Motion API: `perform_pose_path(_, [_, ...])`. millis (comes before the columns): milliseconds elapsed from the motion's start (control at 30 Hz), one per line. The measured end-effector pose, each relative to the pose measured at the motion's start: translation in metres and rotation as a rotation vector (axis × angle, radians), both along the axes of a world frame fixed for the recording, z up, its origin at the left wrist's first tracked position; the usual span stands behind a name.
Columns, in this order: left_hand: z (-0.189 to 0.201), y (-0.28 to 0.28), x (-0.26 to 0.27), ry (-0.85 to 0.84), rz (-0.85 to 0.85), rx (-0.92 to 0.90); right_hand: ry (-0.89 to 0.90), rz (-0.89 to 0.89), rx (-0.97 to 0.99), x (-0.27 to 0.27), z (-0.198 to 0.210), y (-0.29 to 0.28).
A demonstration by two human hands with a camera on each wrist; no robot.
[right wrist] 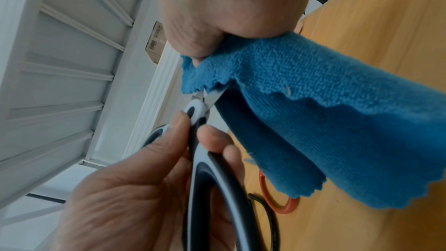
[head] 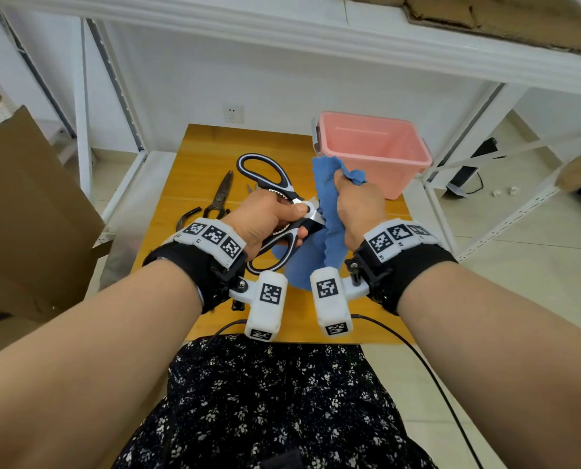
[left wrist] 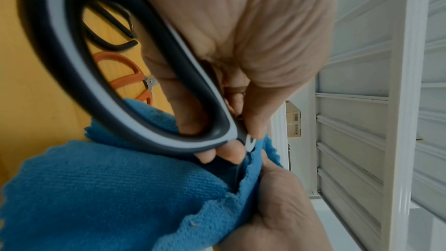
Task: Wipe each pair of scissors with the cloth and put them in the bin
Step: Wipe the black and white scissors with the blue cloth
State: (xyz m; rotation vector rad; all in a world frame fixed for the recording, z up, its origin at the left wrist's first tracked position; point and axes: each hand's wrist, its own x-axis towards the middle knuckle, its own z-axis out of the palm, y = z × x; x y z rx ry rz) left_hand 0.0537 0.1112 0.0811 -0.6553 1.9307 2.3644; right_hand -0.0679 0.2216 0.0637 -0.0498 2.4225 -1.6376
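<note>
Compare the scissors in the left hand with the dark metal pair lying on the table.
The black-and-white scissors are held up by the left hand, blades wrapped in the blue cloth; the dark metal scissors lie untouched on the table. The first has plastic handles, the second is all metal.

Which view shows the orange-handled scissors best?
Left wrist: the orange-handled scissors show two handle loops and the pivot through the loop of the black-and-white scissors, with the blue cloth covering their lower part. Right wrist shows one handle loop below the cloth. Head view: hidden behind the left hand.
</note>
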Motion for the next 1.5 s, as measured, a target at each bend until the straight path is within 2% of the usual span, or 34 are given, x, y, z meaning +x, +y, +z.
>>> perform_pose_path(67, [0.003, 0.001, 0.002, -0.007, 0.006, -0.011, -0.062, -0.07, -0.039, 0.004, 0.003, -0.003])
perform_pose_path(167, [0.005, 0.001, 0.004, -0.015, 0.0, -0.035, 0.07, 0.019, 0.236, -0.004, -0.001, -0.005])
perform_pose_path(267, [0.003, -0.002, 0.004, -0.015, 0.007, -0.031, 0.112, -0.06, 0.267, -0.001, 0.005, -0.008])
perform_pose_path(300, [0.002, -0.002, 0.003, -0.015, 0.005, -0.033, 0.115, -0.033, 0.216, -0.003, 0.002, -0.006])
perform_pose_path(367, [0.0, -0.003, 0.002, -0.016, 0.004, -0.028, -0.055, -0.102, -0.019, -0.006, 0.001, -0.006])
perform_pose_path(467, [-0.006, -0.009, 0.004, -0.012, 0.04, 0.019, -0.105, -0.17, -0.049, -0.01, -0.002, 0.006])
perform_pose_path(600, [-0.018, -0.025, 0.012, 0.017, 0.09, 0.175, -0.108, -0.132, -0.041, -0.021, 0.002, 0.021])
perform_pose_path(733, [-0.018, -0.027, 0.013, 0.038, 0.108, 0.288, -0.201, -0.016, -0.185, -0.016, 0.008, 0.016])
perform_pose_path(833, [-0.018, -0.029, 0.01, 0.027, 0.114, 0.288, -0.257, 0.062, -0.239, -0.011, 0.005, 0.01])
perform_pose_path(967, [-0.019, -0.033, 0.01, 0.013, 0.103, 0.262, -0.306, 0.14, -0.414, -0.004, -0.002, 0.008])
perform_pose_path(1100, [-0.02, -0.036, 0.011, 0.04, 0.072, 0.248, -0.347, 0.142, -0.544, -0.004, -0.002, 0.009])
perform_pose_path(1500, [-0.026, -0.041, 0.007, 0.017, 0.082, 0.202, -0.392, 0.235, -0.559, 0.001, -0.001, 0.004])
